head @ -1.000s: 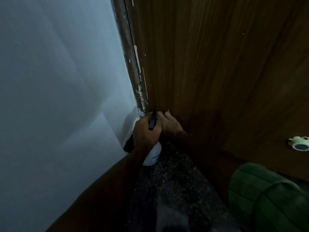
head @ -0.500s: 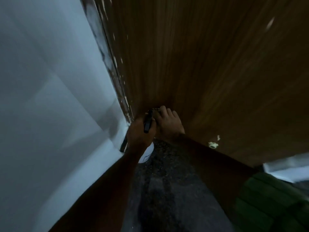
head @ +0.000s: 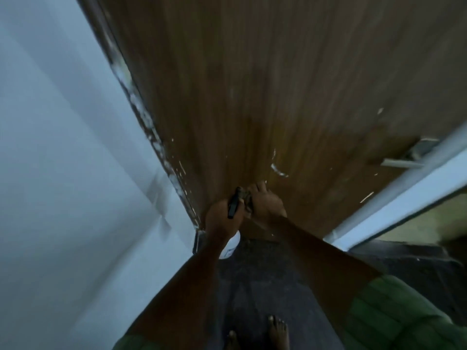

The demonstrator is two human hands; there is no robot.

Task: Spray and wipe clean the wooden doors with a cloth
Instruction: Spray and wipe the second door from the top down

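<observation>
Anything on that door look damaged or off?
Yes. The wooden door has white flecks and chipped patches along its left edge, and a curved white scuff just above the right hand. It looks like paint splatter or worn finish; the blur hides which.

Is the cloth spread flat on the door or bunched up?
Bunched: the cloth shows as a small crumpled wad under the right hand, low against the wooden door.

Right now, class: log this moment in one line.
left hand grips spray bottle | right hand presses cloth on wooden door
</observation>
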